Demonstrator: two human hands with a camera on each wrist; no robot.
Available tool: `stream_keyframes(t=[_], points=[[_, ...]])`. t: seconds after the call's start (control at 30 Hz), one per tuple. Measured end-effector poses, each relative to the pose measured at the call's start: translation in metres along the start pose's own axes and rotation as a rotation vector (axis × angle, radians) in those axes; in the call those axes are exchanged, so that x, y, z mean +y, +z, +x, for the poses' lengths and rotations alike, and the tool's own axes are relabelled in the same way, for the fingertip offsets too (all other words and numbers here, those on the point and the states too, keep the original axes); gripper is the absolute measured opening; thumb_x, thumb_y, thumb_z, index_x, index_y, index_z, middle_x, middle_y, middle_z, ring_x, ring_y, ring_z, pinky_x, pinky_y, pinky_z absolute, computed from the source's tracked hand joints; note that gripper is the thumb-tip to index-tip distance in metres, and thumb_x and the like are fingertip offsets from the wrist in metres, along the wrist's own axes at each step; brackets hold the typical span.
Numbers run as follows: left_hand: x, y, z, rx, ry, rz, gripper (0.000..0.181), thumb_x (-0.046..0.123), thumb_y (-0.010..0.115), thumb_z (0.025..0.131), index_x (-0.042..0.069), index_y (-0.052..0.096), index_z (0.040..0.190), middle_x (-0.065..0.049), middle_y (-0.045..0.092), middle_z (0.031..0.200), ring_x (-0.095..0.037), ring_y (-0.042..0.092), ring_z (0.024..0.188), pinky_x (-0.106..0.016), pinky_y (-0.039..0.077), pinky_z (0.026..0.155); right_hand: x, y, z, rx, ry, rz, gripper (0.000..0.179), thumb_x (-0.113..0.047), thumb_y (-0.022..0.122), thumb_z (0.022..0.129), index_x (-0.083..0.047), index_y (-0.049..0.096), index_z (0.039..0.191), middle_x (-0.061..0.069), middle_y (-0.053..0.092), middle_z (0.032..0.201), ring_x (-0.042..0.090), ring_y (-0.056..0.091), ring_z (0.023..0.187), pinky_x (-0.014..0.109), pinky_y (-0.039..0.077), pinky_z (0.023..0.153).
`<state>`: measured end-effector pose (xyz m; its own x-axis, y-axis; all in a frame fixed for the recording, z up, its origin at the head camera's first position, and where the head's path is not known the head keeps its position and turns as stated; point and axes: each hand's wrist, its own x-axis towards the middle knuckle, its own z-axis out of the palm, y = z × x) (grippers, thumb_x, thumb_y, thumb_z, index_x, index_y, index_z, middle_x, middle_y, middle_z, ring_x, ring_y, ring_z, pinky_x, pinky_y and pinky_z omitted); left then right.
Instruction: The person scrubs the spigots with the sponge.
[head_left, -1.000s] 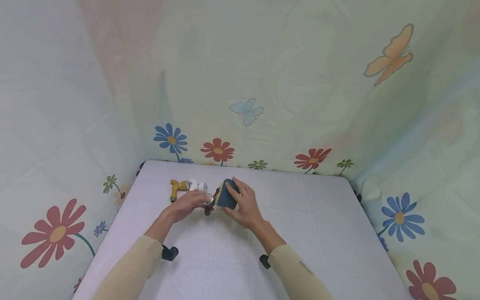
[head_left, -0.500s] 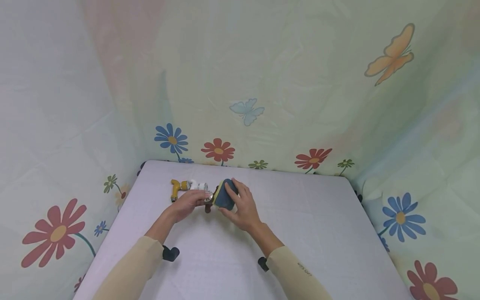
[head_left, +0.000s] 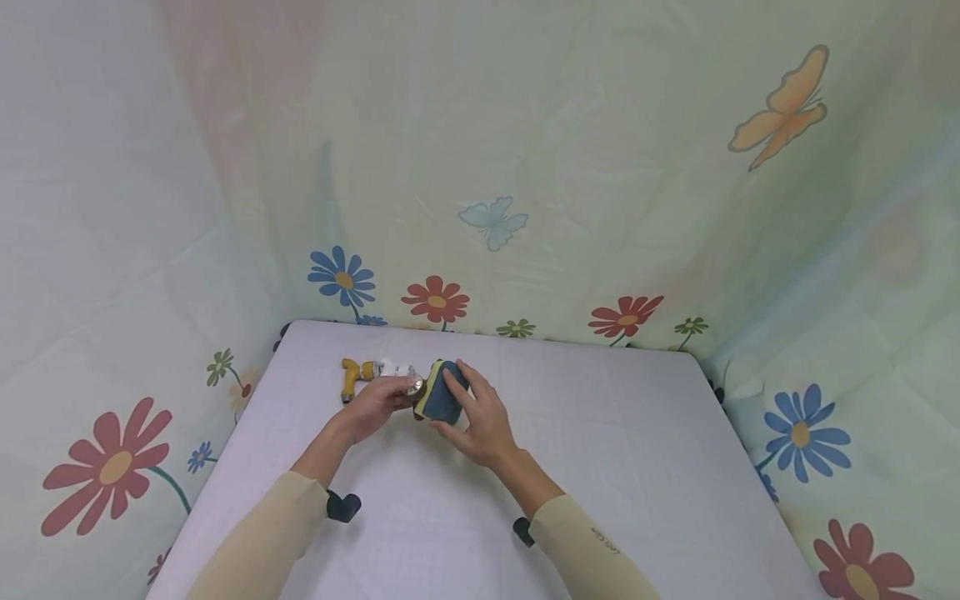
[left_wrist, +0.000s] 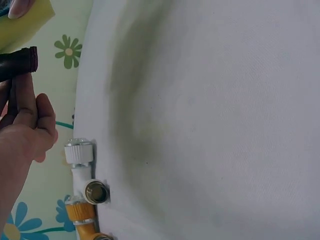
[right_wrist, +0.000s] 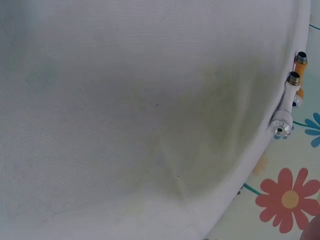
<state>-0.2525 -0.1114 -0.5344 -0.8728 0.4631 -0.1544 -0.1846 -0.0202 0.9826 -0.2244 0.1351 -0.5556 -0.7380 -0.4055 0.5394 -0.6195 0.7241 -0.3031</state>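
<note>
In the head view my left hand point(head_left: 371, 408) grips a dark brown tap point(head_left: 416, 387) with a shiny round end, raised above the table. Part of the tap lies hidden behind the fingers and the sponge. My right hand point(head_left: 486, 418) holds a blue and yellow sponge point(head_left: 441, 398), its yellow side against the tap. The left wrist view shows the tap's dark spout point(left_wrist: 17, 64) over the left fingers, with the sponge's yellow layer just above. A yellow tap point(head_left: 350, 379) and a white tap point(head_left: 396, 371) lie behind the left hand.
The hands work over a white-covered table point(head_left: 600, 433). A patterned cloth wall point(head_left: 600, 208) with flowers and butterflies stands close behind the table and along its sides. Dark camera mounts sit at both wrists.
The right hand has moved slightly left with the sponge, which now covers more of the brown tap. The left hand stays nearly in place, and the tap has turned a little.
</note>
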Motion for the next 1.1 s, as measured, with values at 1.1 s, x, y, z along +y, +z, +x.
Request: stream_keyframes(t=[1.1], points=[[0.0035,0.0022,-0.0009,-0.023,0.063,-0.208,0.031,0.032,0.045,0.111,0.021,0.074,0.110,0.004,0.068,0.115,-0.017,0.059,0.110,-0.037,0.041,0.109,-0.0088,0.0001,-0.0031,-0.010,-0.100,0.047,0.090,-0.051,0.082,0.085,-0.025,0.041,0.161,0.010,0.039,0.165,0.029,0.047,0.146,0.050,0.049,0.112]])
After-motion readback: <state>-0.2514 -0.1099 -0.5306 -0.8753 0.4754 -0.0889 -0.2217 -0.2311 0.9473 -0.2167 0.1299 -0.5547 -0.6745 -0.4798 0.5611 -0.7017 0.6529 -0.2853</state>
